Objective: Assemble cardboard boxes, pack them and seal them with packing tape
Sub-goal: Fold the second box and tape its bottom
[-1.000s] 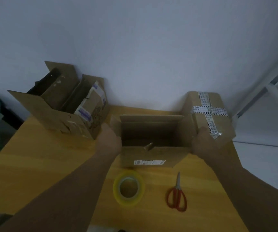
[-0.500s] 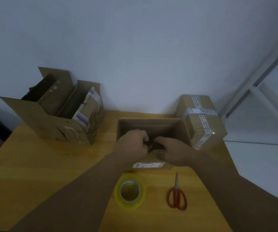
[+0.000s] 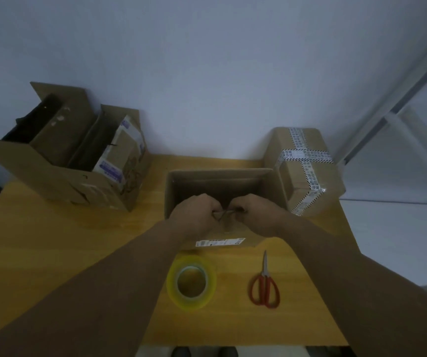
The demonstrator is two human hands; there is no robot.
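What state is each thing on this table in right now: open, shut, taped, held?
Middle box: open on top, untaped, held at its near edge.
Left hand: fingers curled, grips the middle box's near edge.
Right hand: grips the same edge.
Right box: shut, taped crosswise.
Left box: open, flaps up, things inside.
Tape roll: lying flat, untouched.
Scissors: closed, lying flat.
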